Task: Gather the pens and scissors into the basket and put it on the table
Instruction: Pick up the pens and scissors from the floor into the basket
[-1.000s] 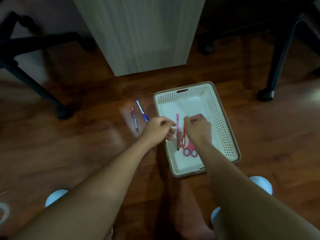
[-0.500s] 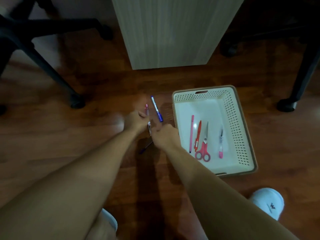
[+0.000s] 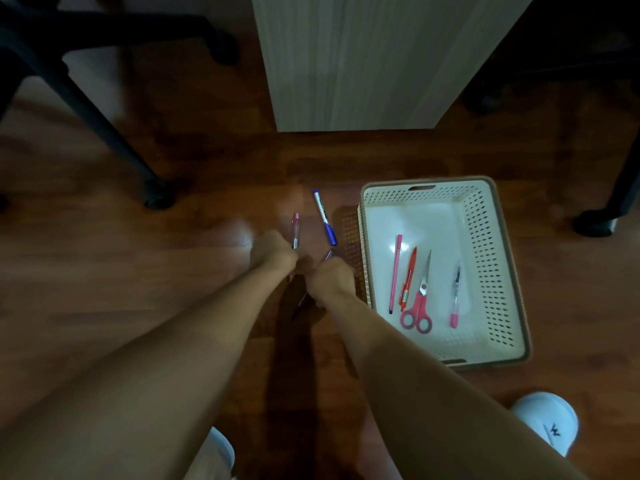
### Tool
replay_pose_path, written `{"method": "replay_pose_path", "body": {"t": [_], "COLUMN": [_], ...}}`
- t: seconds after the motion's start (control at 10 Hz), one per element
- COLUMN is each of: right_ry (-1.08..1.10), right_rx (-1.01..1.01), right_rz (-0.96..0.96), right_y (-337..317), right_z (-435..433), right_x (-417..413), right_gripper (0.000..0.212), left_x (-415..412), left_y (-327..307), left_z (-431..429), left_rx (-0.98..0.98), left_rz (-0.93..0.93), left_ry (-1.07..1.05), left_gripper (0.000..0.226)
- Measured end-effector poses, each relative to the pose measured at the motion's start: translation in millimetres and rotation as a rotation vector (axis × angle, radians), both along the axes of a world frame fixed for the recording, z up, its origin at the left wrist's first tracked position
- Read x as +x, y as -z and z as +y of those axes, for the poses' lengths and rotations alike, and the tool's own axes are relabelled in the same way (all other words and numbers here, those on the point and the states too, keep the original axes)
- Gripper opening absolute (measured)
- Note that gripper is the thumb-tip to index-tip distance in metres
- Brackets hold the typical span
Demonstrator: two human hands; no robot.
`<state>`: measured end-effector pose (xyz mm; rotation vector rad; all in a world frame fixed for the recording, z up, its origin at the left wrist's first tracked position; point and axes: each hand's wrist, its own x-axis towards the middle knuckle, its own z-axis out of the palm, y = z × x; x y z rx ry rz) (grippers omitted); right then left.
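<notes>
Both bare forearms reach forward and down from the bottom corners of the view, converging toward the middle. The left hand (image 3: 272, 252) is curled into a loose fist, knuckles up, its fingertips hidden from view. The right hand (image 3: 330, 277) sits just beside it, almost touching, also curled with the back of the hand facing up and the fingers tucked under.

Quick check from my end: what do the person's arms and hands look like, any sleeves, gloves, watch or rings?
Both forearms are bare all the way into the frame; no sleeves show. The left hand and right hand wear no gloves. No watch or bracelet shows at either wrist. Rings cannot be ruled out, since the fingers are curled away from the camera and the picture is dim.
</notes>
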<state>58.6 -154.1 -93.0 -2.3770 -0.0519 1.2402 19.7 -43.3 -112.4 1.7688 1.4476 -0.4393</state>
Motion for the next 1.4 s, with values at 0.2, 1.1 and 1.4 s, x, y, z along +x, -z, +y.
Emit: {"method": "replay_pose_path", "body": {"t": [0.2,1.1,1.4], "right_ry": [-0.049,-0.033,-0.009], "right_rx": [0.087,-0.109,-0.243], "right_rz": [-0.184,-0.754,-0.519], "right_y": [-33.8,-53.9,-43.3], "right_z": [8.6,-151.3,-181.4], "right_x": [34.4,149.4,171.6], "right_gripper": [0.063,0.039,0.065], "left_x": [-5.7,69.8,56.3], "left_y": [-8.6,-34.1,20.0], "left_z": [8.2,-60.3,-33.5], "left_rx": [-0.114,0.3,0.233], "left_rz": [-0.337,-0.31,0.017], "left_ry": [-0.166,0.057,0.056], "left_gripper": [0.026,0.031,0.054]}}
